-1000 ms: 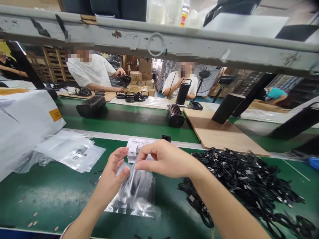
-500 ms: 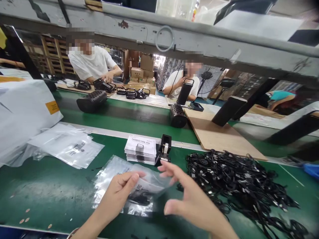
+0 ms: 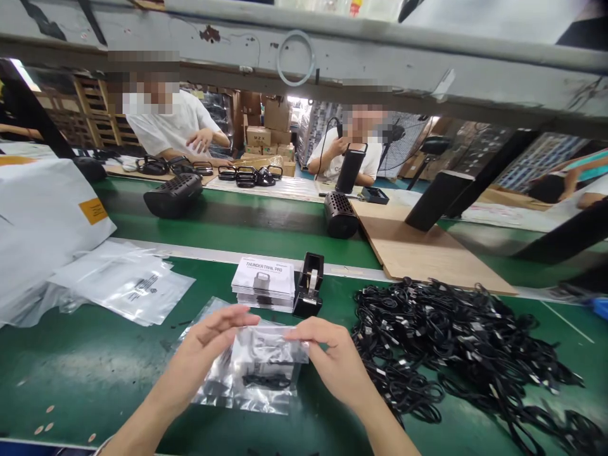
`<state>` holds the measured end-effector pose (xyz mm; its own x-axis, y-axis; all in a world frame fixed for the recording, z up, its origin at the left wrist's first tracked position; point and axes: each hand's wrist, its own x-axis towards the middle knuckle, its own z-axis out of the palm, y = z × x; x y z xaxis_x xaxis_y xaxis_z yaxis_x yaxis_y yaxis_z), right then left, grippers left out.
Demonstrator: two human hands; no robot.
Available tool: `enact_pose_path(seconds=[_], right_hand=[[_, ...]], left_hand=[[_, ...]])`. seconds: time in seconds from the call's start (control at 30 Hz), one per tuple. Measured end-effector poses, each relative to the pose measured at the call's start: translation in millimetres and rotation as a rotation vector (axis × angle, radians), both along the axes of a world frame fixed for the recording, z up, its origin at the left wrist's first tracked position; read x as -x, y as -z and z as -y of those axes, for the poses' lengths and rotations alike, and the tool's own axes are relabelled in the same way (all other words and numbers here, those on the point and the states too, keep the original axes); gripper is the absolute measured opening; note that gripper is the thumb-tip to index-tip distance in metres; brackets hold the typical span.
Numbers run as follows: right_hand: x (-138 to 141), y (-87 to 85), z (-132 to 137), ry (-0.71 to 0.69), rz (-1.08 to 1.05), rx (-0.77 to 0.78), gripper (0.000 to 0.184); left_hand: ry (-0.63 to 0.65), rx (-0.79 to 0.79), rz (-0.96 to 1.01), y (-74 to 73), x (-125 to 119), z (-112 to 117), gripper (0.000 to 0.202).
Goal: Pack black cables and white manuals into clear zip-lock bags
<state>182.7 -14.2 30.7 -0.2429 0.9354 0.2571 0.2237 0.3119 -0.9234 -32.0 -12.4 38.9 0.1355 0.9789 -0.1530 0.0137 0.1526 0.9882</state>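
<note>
Left hand [image 3: 208, 339] and right hand [image 3: 333, 360] pinching a clear bag [image 3: 264, 356] lower-centre, probably sealing it, so next just press evenly.

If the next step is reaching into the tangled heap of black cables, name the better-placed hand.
Likely the right hand: it is nearer the heap, while the left hand is at the opposite side of the clear plastic bag. The right would first release it.

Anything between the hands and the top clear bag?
Nothing visible: the right hand pinches the clear bag by its upper edge; the left hand is at the other end. Booklets and tape dispenser stand beyond, not between.
</note>
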Motion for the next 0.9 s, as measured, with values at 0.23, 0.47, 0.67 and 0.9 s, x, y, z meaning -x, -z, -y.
enact_pose_path(seconds=[0.23,0.47,0.67,0.9], right_hand=[[-5.1,4.8,-4.1,0.124,-0.003,-0.042,0.031],[-15.2,16.3,-45.0,0.558,0.032,0.239,0.028],[1.1,18.9,-44.2,0.546,-0.164,0.262,0.027],[5.5,45.6,-19.3,0.603,-0.034,0.199,0.026]], left_hand=[[-0.004,0.030,-0.141,16.4,-26.5,3.4,0.029],[-0.176,-0.088,-0.171,34.1,-30.8,5.4,0.037],[-0.227,-0.032,-0.088,39.2,-33.7,5.0,0.037],[-0.185,0.040,-0.067,36.8,-31.9,0.3,0.039]])
